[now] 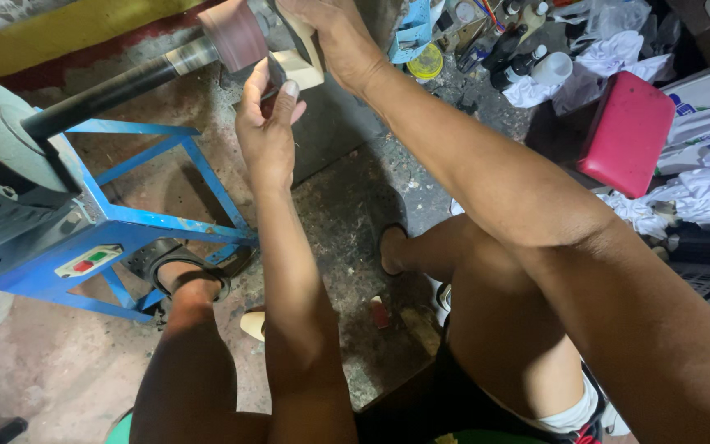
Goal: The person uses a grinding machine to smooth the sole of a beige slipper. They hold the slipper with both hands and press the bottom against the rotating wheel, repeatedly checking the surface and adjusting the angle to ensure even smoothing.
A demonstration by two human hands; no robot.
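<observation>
Two hands grip one cream block (301, 66): the left hand (266, 123) pinches its near edge, the right hand (334, 37) clamps over its far side, pressing it beside the pinkish sanding drum (234, 34) (on a dark shaft (117, 86)). It looks light and stiff, probably a shoe heel; hold the edges.

Both bare arms reach forward and up, away from the seated body, the 2 hands close together at the top. The left hand (266, 131) is raised with its back to the camera, fingers curled and thumb up. The right hand (332, 33) is higher, knuckles up, fingers bent in a grip.
</observation>
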